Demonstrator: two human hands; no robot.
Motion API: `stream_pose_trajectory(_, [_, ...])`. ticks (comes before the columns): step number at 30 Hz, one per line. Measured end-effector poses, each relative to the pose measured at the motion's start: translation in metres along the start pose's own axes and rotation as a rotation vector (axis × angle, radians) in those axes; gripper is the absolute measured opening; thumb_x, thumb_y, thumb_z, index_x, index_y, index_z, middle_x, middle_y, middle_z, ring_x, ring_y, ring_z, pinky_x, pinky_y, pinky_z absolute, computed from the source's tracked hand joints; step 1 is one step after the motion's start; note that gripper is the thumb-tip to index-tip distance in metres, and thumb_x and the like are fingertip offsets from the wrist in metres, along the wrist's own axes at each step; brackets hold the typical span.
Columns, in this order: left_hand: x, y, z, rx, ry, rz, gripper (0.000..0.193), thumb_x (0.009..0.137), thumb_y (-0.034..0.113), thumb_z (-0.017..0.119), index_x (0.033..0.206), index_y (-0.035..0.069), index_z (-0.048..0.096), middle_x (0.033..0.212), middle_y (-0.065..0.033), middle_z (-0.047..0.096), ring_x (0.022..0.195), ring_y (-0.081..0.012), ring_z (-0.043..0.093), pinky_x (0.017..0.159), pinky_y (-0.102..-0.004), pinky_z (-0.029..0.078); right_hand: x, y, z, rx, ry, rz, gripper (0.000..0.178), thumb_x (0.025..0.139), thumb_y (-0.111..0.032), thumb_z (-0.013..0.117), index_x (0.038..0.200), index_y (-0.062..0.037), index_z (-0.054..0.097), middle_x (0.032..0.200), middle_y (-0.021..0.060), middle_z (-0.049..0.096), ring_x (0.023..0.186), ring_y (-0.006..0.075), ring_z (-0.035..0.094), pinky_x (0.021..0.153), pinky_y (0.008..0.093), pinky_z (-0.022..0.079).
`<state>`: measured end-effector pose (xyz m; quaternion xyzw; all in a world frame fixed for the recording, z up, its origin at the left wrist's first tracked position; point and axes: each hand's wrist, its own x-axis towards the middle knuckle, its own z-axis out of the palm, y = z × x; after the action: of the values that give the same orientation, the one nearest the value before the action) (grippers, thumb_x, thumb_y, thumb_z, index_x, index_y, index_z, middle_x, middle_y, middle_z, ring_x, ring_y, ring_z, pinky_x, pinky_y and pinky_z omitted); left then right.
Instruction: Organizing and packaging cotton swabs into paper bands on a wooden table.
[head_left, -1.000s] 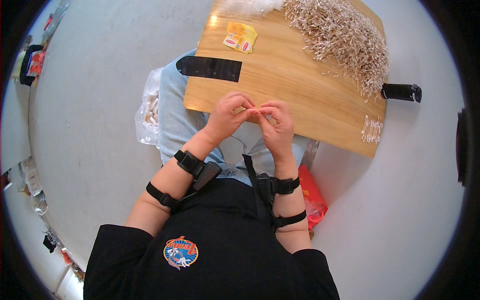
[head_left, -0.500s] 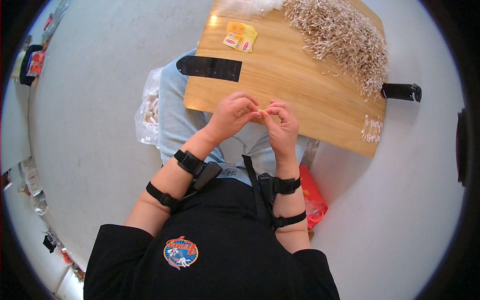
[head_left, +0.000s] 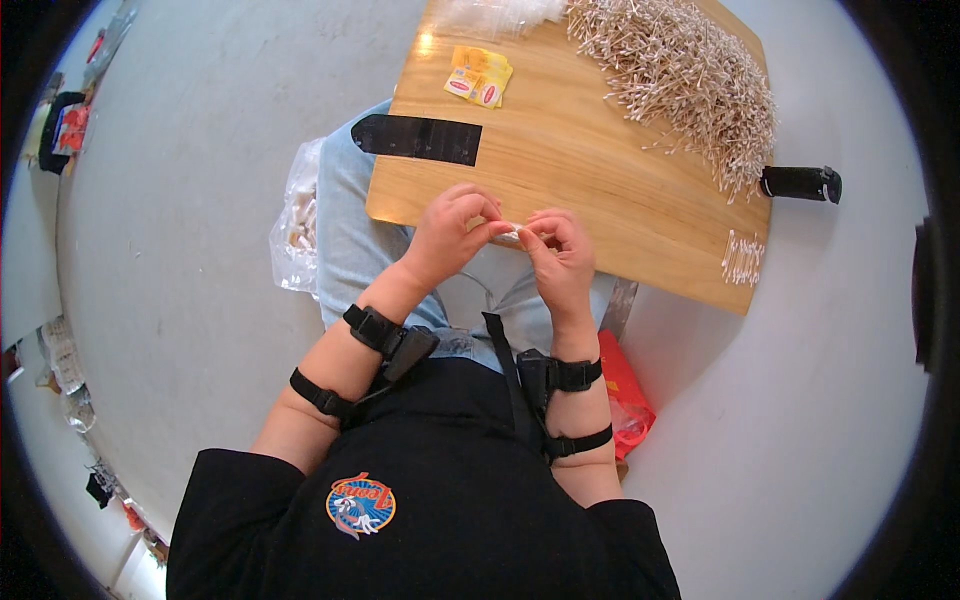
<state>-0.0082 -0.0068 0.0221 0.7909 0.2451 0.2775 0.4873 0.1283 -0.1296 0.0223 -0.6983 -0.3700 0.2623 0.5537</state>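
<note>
My left hand (head_left: 455, 232) and my right hand (head_left: 562, 252) meet at the near edge of the wooden board (head_left: 560, 160). Between them the fingertips of both pinch a small clear plastic bag (head_left: 513, 236), which looks whitish and shiny; fingers hide much of it, and its contents are unclear. A big heap of cotton swabs (head_left: 690, 85) covers the far right of the board. A small row of cotton swabs (head_left: 741, 257) lies apart at the near right corner. Yellow-and-white cards (head_left: 479, 76) are stacked toward the far left.
Clear plastic bags (head_left: 495, 14) lie at the board's far edge. A black strip (head_left: 420, 137) sits on its left side, and a black padded piece (head_left: 802, 184) juts from its right side. A plastic bag (head_left: 299, 225) is beside my left leg, a red bag (head_left: 626, 390) by my right elbow.
My fingertips have drawn slightly apart, and more of the small bag shows between them. Both hands have lowered a little. The swabs and cards lie as before.
</note>
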Motion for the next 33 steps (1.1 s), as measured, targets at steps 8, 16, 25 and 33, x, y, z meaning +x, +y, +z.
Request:
stream_pose_trajectory(8, [0.0,-0.004,-0.001,0.013,0.02,0.048,0.016,0.076,0.007,0.078,0.079,0.001,0.063,0.087,-0.0114,0.067,0.085,-0.0253,0.066,0.075,-0.0326,0.052,-0.002,0.004,0.003,0.152,0.017,0.053,0.006,0.085,-0.002,0.072,0.085,0.0003,0.066,0.096,0.0099,0.067,0.082,0.0123,0.062,0.068,0.0223,0.05])
stream_pose_trajectory(16, [0.0,0.0,0.0,-0.053,0.029,-0.04,0.015,0.078,0.006,0.076,0.079,0.001,0.063,0.086,-0.0113,0.067,0.084,-0.0241,0.066,0.074,-0.032,0.051,-0.005,0.002,0.006,0.28,0.04,0.128,0.009,0.087,-0.003,0.071,0.084,0.0003,0.063,0.095,0.0068,0.067,0.077,0.008,0.06,0.068,0.0214,0.049])
stream_pose_trajectory(25, [-0.001,-0.001,-0.001,-0.084,0.034,-0.099,0.014,0.08,0.006,0.075,0.079,0.0,0.063,0.085,-0.0111,0.067,0.083,-0.0222,0.065,0.076,-0.0313,0.051,-0.005,0.003,0.005,0.224,0.046,0.116,0.01,0.086,-0.002,0.072,0.083,-0.0006,0.063,0.091,0.0056,0.067,0.075,0.0078,0.06,0.066,0.0216,0.049])
stream_pose_trajectory(33, [0.0,-0.006,-0.002,-0.104,-0.014,-0.078,0.012,0.082,0.008,0.074,0.084,0.0,0.065,0.091,-0.0113,0.067,0.088,-0.0229,0.065,0.078,-0.0313,0.05,-0.004,0.009,0.008,0.234,0.06,0.097,0.011,0.085,-0.003,0.073,0.083,-0.0005,0.062,0.089,0.0051,0.064,0.075,0.0081,0.06,0.067,0.0225,0.05])
